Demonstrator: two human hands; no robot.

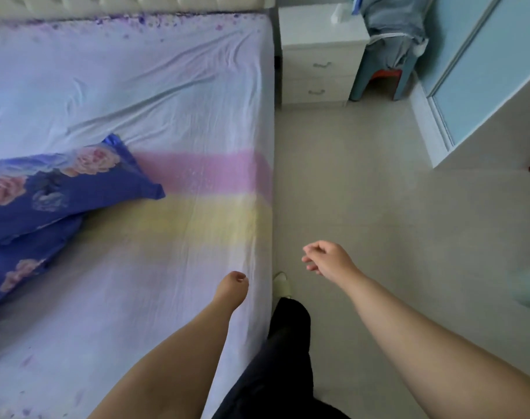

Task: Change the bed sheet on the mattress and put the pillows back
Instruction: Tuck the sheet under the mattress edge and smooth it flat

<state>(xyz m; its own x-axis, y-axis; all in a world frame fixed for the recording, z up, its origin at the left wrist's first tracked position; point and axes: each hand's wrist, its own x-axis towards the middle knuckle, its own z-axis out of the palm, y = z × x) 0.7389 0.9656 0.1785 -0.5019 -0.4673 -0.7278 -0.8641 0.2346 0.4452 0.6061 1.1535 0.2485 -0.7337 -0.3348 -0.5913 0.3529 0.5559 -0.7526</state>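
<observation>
Sheet (154,95), pale lilac with pink and yellow bands, is spread over the mattress, wrinkled. Left hand (232,287) is held over its near edge, fingers (241,279) curled under, nothing seen gripped. Right hand (328,258) is held above the floor (378,192), fingers (310,263) loosely bent, empty. Blue floral pillows (49,189) are stacked on the sheet, well left of the left fingers.
</observation>
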